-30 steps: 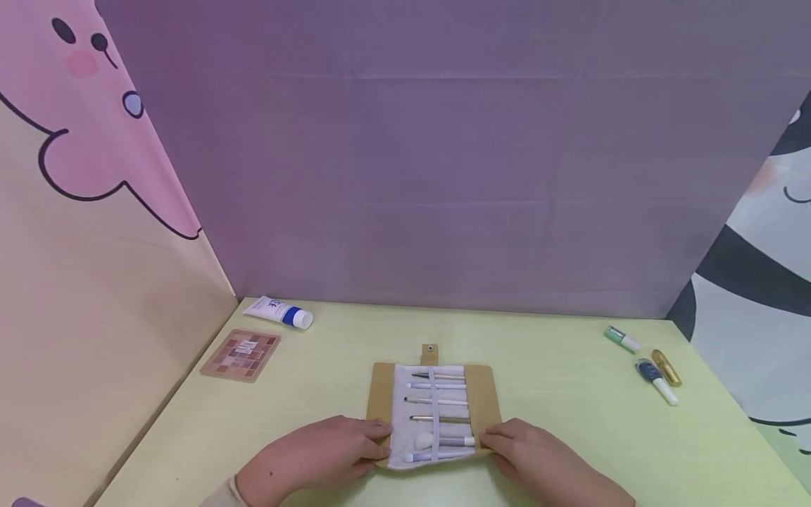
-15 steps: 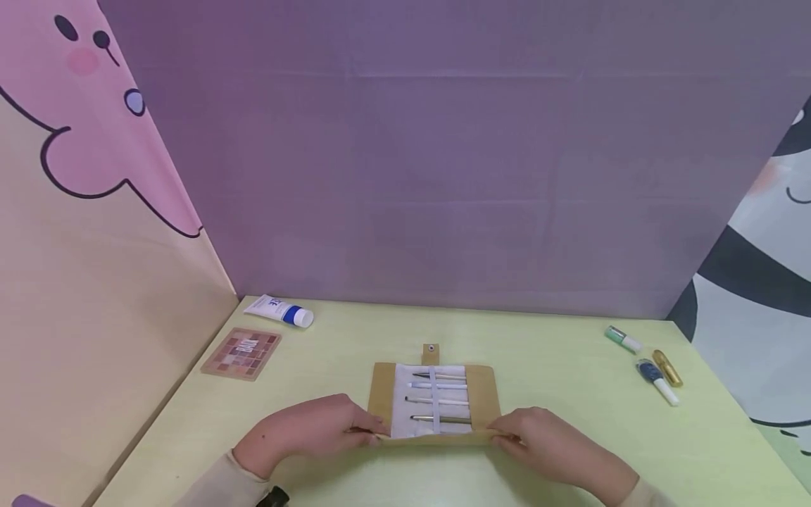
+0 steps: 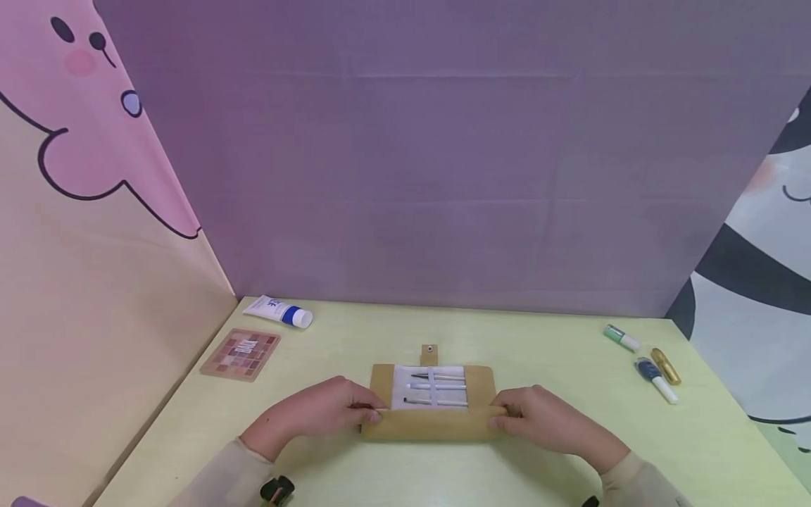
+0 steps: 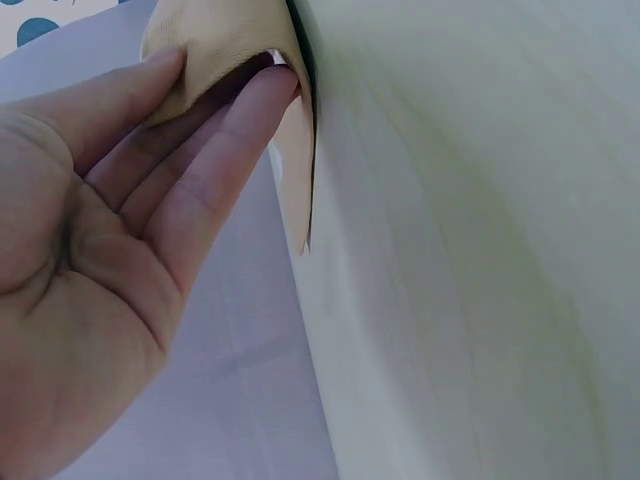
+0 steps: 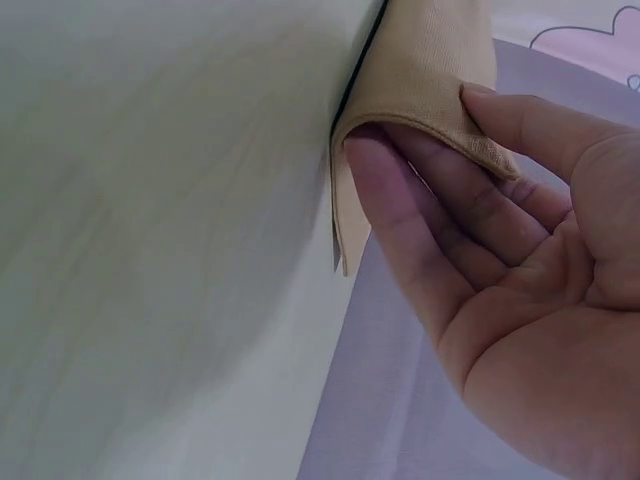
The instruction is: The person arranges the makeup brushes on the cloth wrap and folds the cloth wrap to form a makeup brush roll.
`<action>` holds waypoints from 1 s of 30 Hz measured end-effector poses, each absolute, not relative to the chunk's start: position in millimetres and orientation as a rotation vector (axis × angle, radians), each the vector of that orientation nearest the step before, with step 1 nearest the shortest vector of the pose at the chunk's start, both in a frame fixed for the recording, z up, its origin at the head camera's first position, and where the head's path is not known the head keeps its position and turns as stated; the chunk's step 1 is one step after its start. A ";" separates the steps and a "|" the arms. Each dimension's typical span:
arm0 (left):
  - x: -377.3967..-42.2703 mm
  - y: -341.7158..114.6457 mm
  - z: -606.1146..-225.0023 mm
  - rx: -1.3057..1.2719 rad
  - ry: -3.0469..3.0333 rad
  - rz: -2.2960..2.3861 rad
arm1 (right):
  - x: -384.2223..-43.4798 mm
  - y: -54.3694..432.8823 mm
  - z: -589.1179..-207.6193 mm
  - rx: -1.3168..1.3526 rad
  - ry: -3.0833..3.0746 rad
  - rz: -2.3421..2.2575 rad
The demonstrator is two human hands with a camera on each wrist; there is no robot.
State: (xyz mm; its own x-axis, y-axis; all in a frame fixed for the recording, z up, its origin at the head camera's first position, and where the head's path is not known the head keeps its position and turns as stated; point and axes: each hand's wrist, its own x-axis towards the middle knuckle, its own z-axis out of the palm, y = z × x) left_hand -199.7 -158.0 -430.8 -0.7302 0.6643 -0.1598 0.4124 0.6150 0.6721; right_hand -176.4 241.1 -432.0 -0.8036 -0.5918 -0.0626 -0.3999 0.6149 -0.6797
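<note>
A tan makeup brush roll (image 3: 431, 425) lies on the table with its near part folded up and over. Several slim brushes (image 3: 440, 386) stay visible on its pale lining, tucked under a light elastic band; the nearer ones are hidden beneath the fold. My left hand (image 3: 329, 408) pinches the fold's left end, thumb outside and fingers inside, as the left wrist view shows on the tan fabric (image 4: 225, 40). At the right end my right hand (image 3: 538, 421) grips the fold likewise, its fingers reaching under the curled fabric (image 5: 425, 75). A snap tab (image 3: 429, 354) points away at the far edge.
Toward the back left lie a white and blue tube (image 3: 279, 312) and an eyeshadow palette (image 3: 241, 354). On the right are a green bottle (image 3: 621, 338), a dark nail polish bottle (image 3: 656, 380) and a gold tube (image 3: 666, 366). A purple backdrop (image 3: 443, 176) rises behind the table.
Both hands have lifted the brush roll's near edge and folded it away from me, covering the nearer brushes. The other things on the table have stayed put.
</note>
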 end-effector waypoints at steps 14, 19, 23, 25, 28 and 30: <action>-208.9 -148.7 -436.9 0.811 2.566 0.825 | -195.1 237.0 -436.9 -0.534 2.408 -1.094; -211.3 -145.0 -438.8 0.762 2.596 0.819 | -197.3 235.6 -435.5 -0.539 2.426 -1.048; -213.0 -143.1 -438.1 0.754 2.598 0.817 | -199.3 234.8 -434.2 -0.543 2.431 -1.032; -213.4 -142.1 -437.8 0.751 2.589 0.823 | -199.9 234.3 -434.4 -0.543 2.434 -1.033; -213.7 -140.4 -437.5 0.743 2.592 0.810 | -200.7 233.7 -435.9 -0.534 2.439 -1.038; -214.0 -138.9 -438.5 0.743 2.614 0.779 | -201.3 233.4 -437.7 -0.522 2.444 -1.042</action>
